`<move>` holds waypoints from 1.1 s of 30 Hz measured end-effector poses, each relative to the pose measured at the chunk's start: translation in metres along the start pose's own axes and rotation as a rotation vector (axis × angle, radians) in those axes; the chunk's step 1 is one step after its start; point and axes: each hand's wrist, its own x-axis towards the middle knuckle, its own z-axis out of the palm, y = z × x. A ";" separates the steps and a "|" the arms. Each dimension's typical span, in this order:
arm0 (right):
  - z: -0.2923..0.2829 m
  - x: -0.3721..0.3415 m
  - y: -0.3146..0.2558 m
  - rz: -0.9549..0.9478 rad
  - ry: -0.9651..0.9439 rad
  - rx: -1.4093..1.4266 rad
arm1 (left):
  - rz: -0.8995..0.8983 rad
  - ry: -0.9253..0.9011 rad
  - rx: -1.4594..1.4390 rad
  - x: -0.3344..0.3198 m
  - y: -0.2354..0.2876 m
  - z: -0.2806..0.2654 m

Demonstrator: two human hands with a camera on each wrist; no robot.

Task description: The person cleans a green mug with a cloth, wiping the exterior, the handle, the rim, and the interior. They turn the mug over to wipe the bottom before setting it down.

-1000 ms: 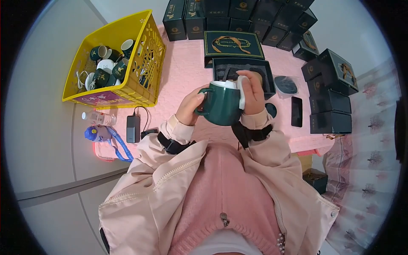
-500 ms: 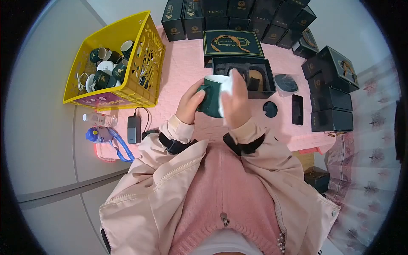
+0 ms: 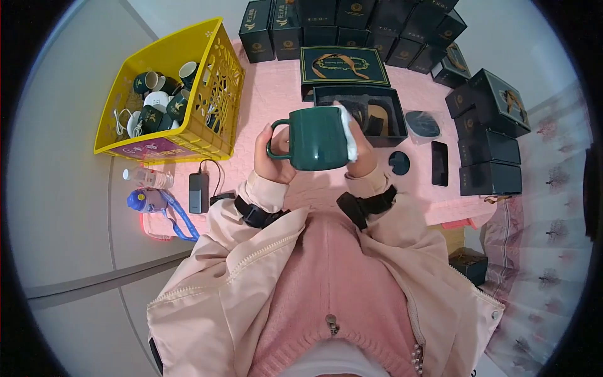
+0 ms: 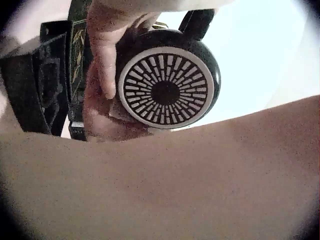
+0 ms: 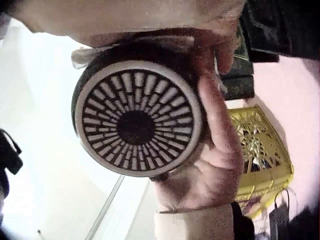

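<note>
A dark green mug (image 3: 319, 139) is held above the pink-covered table, its handle to the left. My left hand (image 3: 271, 160) grips it on the handle side, with fingers partly hidden behind it. On the mug's other side my right hand (image 3: 361, 149) holds a white cloth (image 3: 348, 133) against the wall near the rim. Both wrist views show the mug's base (image 5: 137, 122), patterned with pale spokes round a dark centre. The mug's inside is hidden in the head view.
An open black box (image 3: 392, 119) with a foam insert lies beyond the mug, beside a dark round disc (image 3: 399, 163) and a phone (image 3: 440, 163). A yellow crate (image 3: 217, 94) of mugs stands left. Boxes (image 3: 490, 157) are stacked right and behind. Bottles (image 3: 147, 178) lie left.
The mug has tipped and turned so its side faces up and its white inside is out of sight. The right hand has moved right with the cloth, along the mug.
</note>
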 end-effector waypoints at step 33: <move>0.002 -0.001 -0.012 0.098 0.149 0.077 | -0.160 0.048 -0.202 -0.003 -0.005 0.035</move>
